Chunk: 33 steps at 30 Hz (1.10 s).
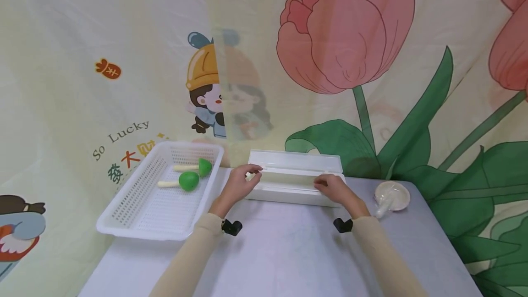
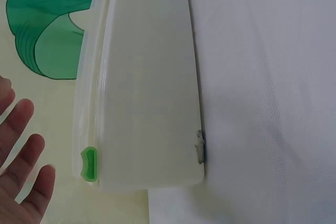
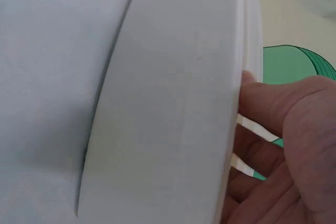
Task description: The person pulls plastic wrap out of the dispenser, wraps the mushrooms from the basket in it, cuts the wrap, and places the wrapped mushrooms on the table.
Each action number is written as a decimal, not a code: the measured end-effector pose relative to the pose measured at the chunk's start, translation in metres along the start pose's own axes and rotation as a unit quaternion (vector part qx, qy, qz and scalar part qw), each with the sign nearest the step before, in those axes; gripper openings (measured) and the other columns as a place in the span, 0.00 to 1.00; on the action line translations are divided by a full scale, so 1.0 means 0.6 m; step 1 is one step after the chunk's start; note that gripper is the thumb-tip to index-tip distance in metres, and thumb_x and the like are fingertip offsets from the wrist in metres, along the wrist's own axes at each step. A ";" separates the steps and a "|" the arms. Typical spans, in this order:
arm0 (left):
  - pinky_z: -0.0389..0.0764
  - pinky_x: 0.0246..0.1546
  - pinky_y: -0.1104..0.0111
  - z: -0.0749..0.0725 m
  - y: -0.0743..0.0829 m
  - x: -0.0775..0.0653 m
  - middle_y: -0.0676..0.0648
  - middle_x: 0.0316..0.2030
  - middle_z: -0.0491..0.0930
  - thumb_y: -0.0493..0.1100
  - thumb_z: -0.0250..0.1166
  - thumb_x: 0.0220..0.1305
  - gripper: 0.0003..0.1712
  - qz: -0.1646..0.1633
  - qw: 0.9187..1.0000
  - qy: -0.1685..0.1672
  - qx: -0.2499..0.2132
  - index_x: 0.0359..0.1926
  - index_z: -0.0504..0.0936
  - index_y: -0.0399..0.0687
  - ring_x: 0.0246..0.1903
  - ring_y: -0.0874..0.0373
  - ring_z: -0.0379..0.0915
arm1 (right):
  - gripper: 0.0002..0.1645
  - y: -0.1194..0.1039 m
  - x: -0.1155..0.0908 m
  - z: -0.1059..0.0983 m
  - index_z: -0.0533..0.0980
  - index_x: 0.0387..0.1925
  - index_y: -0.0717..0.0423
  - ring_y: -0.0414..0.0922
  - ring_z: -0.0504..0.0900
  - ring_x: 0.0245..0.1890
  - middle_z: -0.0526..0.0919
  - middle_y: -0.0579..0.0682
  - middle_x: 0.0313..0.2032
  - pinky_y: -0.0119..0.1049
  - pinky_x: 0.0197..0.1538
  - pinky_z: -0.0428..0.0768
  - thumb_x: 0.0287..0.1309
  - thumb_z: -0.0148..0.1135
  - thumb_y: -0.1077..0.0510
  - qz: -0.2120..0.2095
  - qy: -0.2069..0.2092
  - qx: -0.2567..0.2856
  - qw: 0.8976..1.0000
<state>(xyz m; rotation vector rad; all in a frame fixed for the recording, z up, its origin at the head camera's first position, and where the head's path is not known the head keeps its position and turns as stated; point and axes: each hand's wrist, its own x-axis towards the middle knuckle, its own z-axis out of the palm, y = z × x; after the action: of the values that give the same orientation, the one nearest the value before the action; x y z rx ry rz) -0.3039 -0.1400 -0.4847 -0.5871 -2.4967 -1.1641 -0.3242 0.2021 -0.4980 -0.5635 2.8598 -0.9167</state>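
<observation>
At far centre, opening the box [image 1: 288,197] seems done, left hand [image 1: 241,182] spread, right hand [image 1: 337,190] touching it, grip unclear; withdrawal likely next

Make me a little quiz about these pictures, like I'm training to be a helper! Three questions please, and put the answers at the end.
1. How many green-topped things lie in the white basket?
2. True or false: the lid of the white box stands open.
3. Fill the gap: the round dish is nearer the person's ____ hand.

Key:
1. Two
2. True
3. Right: the right hand is closer to it than the left hand.
</observation>
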 end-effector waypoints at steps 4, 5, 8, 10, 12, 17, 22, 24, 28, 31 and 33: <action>0.80 0.45 0.54 0.000 0.000 0.000 0.43 0.44 0.89 0.39 0.66 0.69 0.11 0.004 1.000 0.002 0.005 0.49 0.88 0.43 0.46 0.46 0.84 | 0.13 -0.003 0.001 -0.008 0.83 0.50 0.66 0.49 0.82 0.43 0.86 0.57 0.44 0.47 0.49 0.84 0.70 0.61 0.63 0.023 -0.019 -0.011 1.000; 0.81 0.47 0.53 0.000 0.000 0.000 0.43 0.43 0.89 0.39 0.66 0.69 0.11 0.007 1.000 0.000 0.009 0.49 0.88 0.42 0.46 0.47 0.84 | 0.12 -0.004 0.002 -0.010 0.84 0.49 0.66 0.48 0.81 0.42 0.86 0.56 0.43 0.46 0.48 0.84 0.70 0.61 0.63 0.024 -0.022 -0.014 0.999; 0.80 0.53 0.51 0.002 -0.001 0.001 0.44 0.44 0.89 0.39 0.67 0.68 0.11 0.017 0.999 -0.017 0.033 0.49 0.88 0.41 0.50 0.46 0.83 | 0.11 -0.006 0.002 -0.015 0.84 0.46 0.66 0.46 0.80 0.38 0.86 0.56 0.40 0.44 0.45 0.83 0.69 0.60 0.64 0.023 -0.029 -0.023 0.999; 0.78 0.57 0.50 0.003 -0.002 0.001 0.44 0.47 0.89 0.40 0.68 0.67 0.12 0.026 0.997 -0.037 0.067 0.49 0.88 0.42 0.52 0.45 0.81 | 0.10 -0.007 0.001 -0.018 0.85 0.44 0.66 0.46 0.80 0.38 0.87 0.56 0.39 0.44 0.43 0.83 0.69 0.61 0.65 0.026 -0.028 -0.026 0.999; 0.76 0.60 0.48 0.004 -0.003 0.001 0.44 0.49 0.88 0.42 0.69 0.67 0.12 0.027 0.992 -0.060 0.109 0.48 0.89 0.45 0.56 0.44 0.80 | 0.10 -0.007 -0.001 -0.019 0.85 0.44 0.66 0.46 0.80 0.37 0.87 0.56 0.39 0.43 0.44 0.83 0.68 0.61 0.65 0.033 -0.027 -0.027 0.999; 0.71 0.62 0.41 0.006 -0.003 -0.001 0.46 0.54 0.86 0.46 0.69 0.67 0.11 0.002 0.975 -0.103 0.198 0.47 0.90 0.49 0.63 0.44 0.74 | 0.10 -0.008 -0.009 -0.020 0.85 0.45 0.66 0.47 0.82 0.39 0.87 0.57 0.41 0.44 0.45 0.83 0.69 0.61 0.66 0.036 -0.020 -0.017 0.999; 0.73 0.60 0.41 0.012 -0.007 -0.004 0.49 0.51 0.87 0.45 0.69 0.68 0.07 -0.027 0.967 -0.119 0.226 0.42 0.91 0.52 0.61 0.47 0.76 | 0.10 -0.006 -0.016 -0.017 0.84 0.46 0.66 0.48 0.83 0.42 0.88 0.58 0.43 0.46 0.47 0.83 0.68 0.61 0.66 0.023 -0.007 -0.001 1.000; 0.76 0.57 0.43 0.014 -0.009 -0.005 0.50 0.46 0.88 0.43 0.70 0.67 0.05 -0.032 0.967 -0.116 0.223 0.39 0.92 0.52 0.56 0.48 0.79 | 0.10 -0.004 -0.018 -0.015 0.84 0.46 0.66 0.48 0.83 0.42 0.88 0.58 0.43 0.46 0.48 0.84 0.68 0.61 0.67 0.015 0.000 0.001 1.000; 0.80 0.49 0.49 0.018 -0.013 -0.006 0.51 0.39 0.89 0.42 0.71 0.67 0.04 -0.025 0.969 -0.097 0.228 0.37 0.93 0.52 0.48 0.51 0.81 | 0.10 -0.001 -0.021 -0.013 0.85 0.46 0.66 0.50 0.84 0.44 0.88 0.58 0.43 0.47 0.49 0.84 0.68 0.61 0.67 0.007 0.015 0.008 1.000; 0.81 0.47 0.51 0.022 -0.014 -0.004 0.51 0.38 0.89 0.43 0.71 0.67 0.04 -0.013 0.968 -0.085 0.236 0.37 0.92 0.51 0.46 0.51 0.82 | 0.11 0.002 -0.024 -0.013 0.85 0.47 0.66 0.51 0.84 0.45 0.88 0.58 0.44 0.48 0.49 0.84 0.69 0.60 0.67 0.002 0.024 0.014 1.000; 0.81 0.45 0.51 0.025 -0.016 -0.004 0.51 0.37 0.89 0.44 0.71 0.67 0.05 -0.009 0.967 -0.083 0.239 0.37 0.92 0.50 0.46 0.50 0.81 | 0.11 0.003 -0.026 -0.013 0.85 0.46 0.66 0.51 0.85 0.45 0.88 0.58 0.44 0.48 0.49 0.84 0.69 0.60 0.67 -0.001 0.028 0.016 0.999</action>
<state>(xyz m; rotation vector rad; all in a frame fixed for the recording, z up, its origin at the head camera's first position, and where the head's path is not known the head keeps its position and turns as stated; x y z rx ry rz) -0.3085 -0.1347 -0.5011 -0.5408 -2.7885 -0.4932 -0.3119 0.2135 -0.4934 -0.5465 2.8886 -0.9928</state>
